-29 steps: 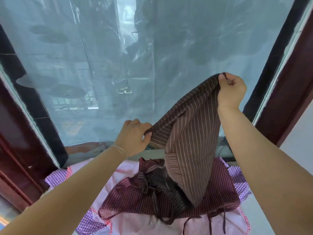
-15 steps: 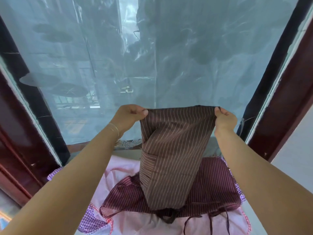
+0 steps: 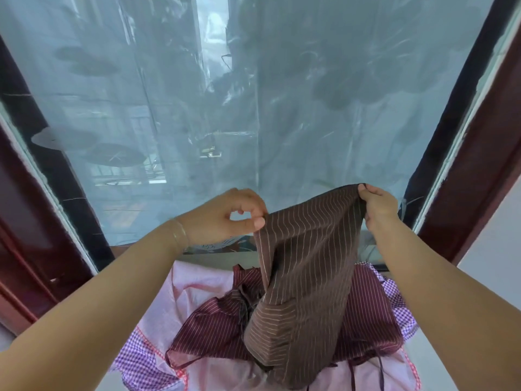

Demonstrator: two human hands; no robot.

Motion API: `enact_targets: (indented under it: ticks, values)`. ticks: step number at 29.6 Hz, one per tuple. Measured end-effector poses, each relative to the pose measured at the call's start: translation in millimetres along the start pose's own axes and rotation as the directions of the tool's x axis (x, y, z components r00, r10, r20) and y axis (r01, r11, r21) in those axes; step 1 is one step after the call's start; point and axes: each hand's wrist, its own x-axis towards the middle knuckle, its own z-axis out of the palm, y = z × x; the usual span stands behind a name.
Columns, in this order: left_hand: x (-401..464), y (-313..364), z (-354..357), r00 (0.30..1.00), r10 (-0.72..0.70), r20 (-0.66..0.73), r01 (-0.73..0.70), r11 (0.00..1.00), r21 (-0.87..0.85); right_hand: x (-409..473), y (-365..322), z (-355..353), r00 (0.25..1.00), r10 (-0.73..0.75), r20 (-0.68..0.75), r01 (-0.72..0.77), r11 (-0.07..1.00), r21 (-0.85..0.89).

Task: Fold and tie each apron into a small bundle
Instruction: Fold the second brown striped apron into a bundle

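Observation:
A brown apron with thin white stripes [image 3: 304, 266] hangs folded lengthwise in front of me, its lower end resting on the pile below. My left hand [image 3: 225, 215] pinches its upper left corner between thumb and fingertips. My right hand [image 3: 379, 206] grips the upper right corner, held a little higher, so the top edge slopes down to the left. Under it lies a maroon striped apron [image 3: 214, 320] with dark ties, spread over a pink apron [image 3: 194, 289] with purple checked trim.
A large window covered in cloudy plastic sheet [image 3: 253, 108] fills the view ahead, framed by dark red wooden posts [image 3: 479, 170] on both sides. A sill with a patterned cloth [image 3: 214, 246] runs behind the pile. White wall at right.
The top edge, level half a second ago, now slopes and sags between my hands. Both hands have dropped slightly, and the apron has twisted and bunched along its left side.

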Motion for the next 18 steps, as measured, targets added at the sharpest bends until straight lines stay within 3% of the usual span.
enact_targets:
  ticks: [4, 10, 15, 18]
  values:
    - [1, 11, 12, 0.993, 0.111, -0.026, -0.114, 0.968, -0.226, -7, 8, 1, 0.992, 0.1, 0.082, -0.101, 0.995, 0.005]
    - [9, 29, 23, 0.974, 0.071, -0.213, -0.161, 0.883, -0.441, -22, 34, 9, 0.983, 0.138, 0.124, -0.119, 0.981, -0.151]
    - [4, 46, 8, 0.999, 0.04, 0.006, -0.033, 0.887, -0.46, -27, 36, 14, 0.978, 0.099, 0.184, -0.064, 0.981, -0.185]
    - [0, 50, -2, 0.994, 0.017, 0.109, 0.012, 0.966, -0.259, -24, 28, 16, 0.974, 0.101, 0.205, -0.076, 0.989, -0.126]
